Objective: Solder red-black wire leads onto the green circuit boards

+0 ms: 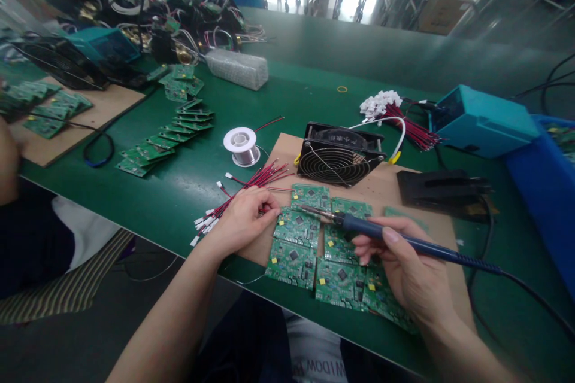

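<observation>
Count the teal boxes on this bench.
2. One teal box sits right of the fan; the other is far left, by the cable pile. More may be hidden.

The green bench (305,96) carries a brown board (386,185) near its front edge. A bundle of red wires (260,179) and a solder spool (241,146) lie just left of it. A fanned row of circuit boards (166,137) lies farther left, and a teal box (483,122) sits at the right.

Electronics assembly workshop: circuit boards (296,228), soldering iron (395,236), solder spool (241,146).
</observation>
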`<state>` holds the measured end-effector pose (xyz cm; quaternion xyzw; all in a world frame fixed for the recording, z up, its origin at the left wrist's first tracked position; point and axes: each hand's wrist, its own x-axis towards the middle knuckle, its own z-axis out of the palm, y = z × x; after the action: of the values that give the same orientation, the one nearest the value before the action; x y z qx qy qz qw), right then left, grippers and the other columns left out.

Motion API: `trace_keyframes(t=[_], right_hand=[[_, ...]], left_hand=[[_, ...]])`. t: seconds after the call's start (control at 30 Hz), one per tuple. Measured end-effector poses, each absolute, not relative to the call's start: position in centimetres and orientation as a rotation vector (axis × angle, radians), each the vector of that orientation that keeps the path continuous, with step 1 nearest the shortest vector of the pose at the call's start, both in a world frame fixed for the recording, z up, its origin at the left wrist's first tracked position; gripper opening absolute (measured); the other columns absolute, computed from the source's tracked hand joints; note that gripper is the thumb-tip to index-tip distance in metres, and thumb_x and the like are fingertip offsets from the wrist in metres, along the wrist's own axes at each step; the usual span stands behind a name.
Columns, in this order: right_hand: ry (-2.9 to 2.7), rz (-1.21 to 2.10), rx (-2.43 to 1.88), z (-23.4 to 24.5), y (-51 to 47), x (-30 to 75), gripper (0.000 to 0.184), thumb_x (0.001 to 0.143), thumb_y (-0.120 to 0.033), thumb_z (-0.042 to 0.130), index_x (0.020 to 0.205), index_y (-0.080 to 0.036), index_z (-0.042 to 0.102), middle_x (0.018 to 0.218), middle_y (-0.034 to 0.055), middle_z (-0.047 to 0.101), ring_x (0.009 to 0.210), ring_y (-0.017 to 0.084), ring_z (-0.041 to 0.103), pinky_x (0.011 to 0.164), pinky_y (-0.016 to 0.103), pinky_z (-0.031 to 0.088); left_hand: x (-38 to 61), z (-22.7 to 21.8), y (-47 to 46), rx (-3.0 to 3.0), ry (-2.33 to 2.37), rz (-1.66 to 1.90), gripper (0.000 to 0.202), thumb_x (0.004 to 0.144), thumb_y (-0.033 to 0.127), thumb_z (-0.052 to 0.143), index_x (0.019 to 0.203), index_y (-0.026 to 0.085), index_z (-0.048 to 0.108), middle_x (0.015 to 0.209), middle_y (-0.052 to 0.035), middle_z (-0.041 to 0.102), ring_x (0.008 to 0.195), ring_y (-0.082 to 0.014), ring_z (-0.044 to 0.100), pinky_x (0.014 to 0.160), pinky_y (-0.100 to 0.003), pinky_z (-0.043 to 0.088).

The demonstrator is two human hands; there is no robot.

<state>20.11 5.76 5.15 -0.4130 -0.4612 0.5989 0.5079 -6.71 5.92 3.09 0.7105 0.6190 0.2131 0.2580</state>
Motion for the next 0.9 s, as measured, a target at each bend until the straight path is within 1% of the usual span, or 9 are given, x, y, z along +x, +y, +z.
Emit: trace_keyframes(t=[0.1, 0.23, 0.33, 0.43, 0.57, 0.67, 0.73, 0.83, 0.9], right_hand=[[-1.119, 1.432, -0.957, 5.0, 5.7, 20.5, 0.018, 0.085, -0.035, 0.074, 0.089, -0.019, 0.07, 0.069, 0.0069, 0.074, 0.052, 0.017, 0.068, 0.047, 0.023, 0.056], [-1.123, 1.415, -0.933, 4.8, 5.6, 20.9, 0.014, 0.088, -0.034, 0.071, 0.092, -0.02, 0.072, 0.071, 0.0071, 0.074, 0.055, 0.016, 0.069, 0.05, 0.021, 0.057], [-1.119, 1.412, -0.905, 4.7, 5.5, 21.1, 0.014, 0.088, -0.034, 0.072, 0.093, -0.021, 0.073, 0.071, 0.0069, 0.074, 0.056, 0.016, 0.069, 0.05, 0.02, 0.058], [-1.127, 1.404, -0.883, 4.8, 5.5, 21.1, 0.013, 0.088, -0.034, 0.071, 0.093, -0.022, 0.073, 0.071, 0.0068, 0.074, 0.057, 0.017, 0.069, 0.05, 0.02, 0.058], [-1.135, 1.396, -0.886, 4.9, 5.5, 21.1, 0.012, 0.089, -0.033, 0.07, 0.093, -0.022, 0.073, 0.071, 0.0068, 0.074, 0.057, 0.017, 0.069, 0.05, 0.021, 0.058], [-1.13, 1.403, -0.876, 5.2, 5.5, 21.0, 0.013, 0.088, -0.033, 0.071, 0.093, -0.021, 0.073, 0.071, 0.007, 0.074, 0.057, 0.017, 0.069, 0.051, 0.021, 0.058], [-1.129, 1.404, -0.875, 5.3, 5.5, 20.9, 0.013, 0.088, -0.033, 0.071, 0.092, -0.021, 0.073, 0.071, 0.0071, 0.074, 0.057, 0.017, 0.07, 0.051, 0.021, 0.058], [-1.131, 1.399, -0.882, 5.3, 5.4, 21.0, 0.013, 0.088, -0.032, 0.071, 0.092, -0.02, 0.072, 0.071, 0.007, 0.074, 0.057, 0.017, 0.07, 0.051, 0.021, 0.058], [-1.131, 1.397, -0.882, 5.2, 5.4, 21.1, 0.013, 0.088, -0.032, 0.071, 0.092, -0.02, 0.072, 0.071, 0.007, 0.074, 0.056, 0.017, 0.069, 0.051, 0.021, 0.058]], left_hand=[[-6.2, 3.8, 5.5, 2.066, 1.709, 0.616, 0.013, 0.088, 0.02, 0.059, 0.076, 0.018, 0.063, 0.077, -0.0021, 0.065, 0.08, -0.0196, 0.057, 0.077, -0.035, 0.045], [-6.9, 5.6, 4.6, 2.25, 1.825, 0.826, 0.014, 0.091, 0.022, 0.057, 0.082, 0.018, 0.066, 0.087, -0.0043, 0.069, 0.089, -0.0215, 0.058, 0.085, -0.038, 0.045], [-9.1, 6.7, 3.7, 2.158, 2.112, 0.794, 0.019, 0.092, 0.024, 0.052, 0.082, 0.018, 0.068, 0.085, -0.0048, 0.069, 0.085, -0.0215, 0.06, 0.081, -0.036, 0.046], [-11.8, 7.0, 2.9, 1.925, 2.377, 0.471, 0.018, 0.09, 0.025, 0.053, 0.087, 0.018, 0.069, 0.088, -0.0059, 0.069, 0.086, -0.0233, 0.062, 0.079, -0.036, 0.046], [-14.0, 6.4, 2.2, 1.813, 2.299, 0.135, 0.018, 0.086, 0.031, 0.056, 0.088, 0.019, 0.069, 0.089, -0.0059, 0.069, 0.088, -0.0235, 0.062, 0.08, -0.034, 0.046], [-14.1, 6.0, 2.3, 1.779, 2.247, 0.12, 0.019, 0.084, 0.032, 0.055, 0.077, 0.02, 0.067, 0.083, -0.0046, 0.069, 0.085, -0.0218, 0.063, 0.078, -0.032, 0.046], [-13.9, 6.1, 2.4, 1.749, 2.254, 0.129, 0.02, 0.084, 0.032, 0.054, 0.074, 0.02, 0.066, 0.079, -0.0039, 0.069, 0.079, -0.0211, 0.063, 0.073, -0.03, 0.046], [-13.8, 6.4, 2.4, 1.639, 2.272, 0.162, 0.023, 0.083, 0.037, 0.052, 0.076, 0.02, 0.067, 0.073, -0.0027, 0.069, 0.068, -0.02, 0.063, 0.064, -0.029, 0.045], [-13.8, 6.6, 2.5, 1.58, 2.307, 0.21, 0.027, 0.081, 0.041, 0.055, 0.085, 0.019, 0.07, 0.074, -0.0026, 0.069, 0.067, -0.0203, 0.063, 0.063, -0.029, 0.045]])
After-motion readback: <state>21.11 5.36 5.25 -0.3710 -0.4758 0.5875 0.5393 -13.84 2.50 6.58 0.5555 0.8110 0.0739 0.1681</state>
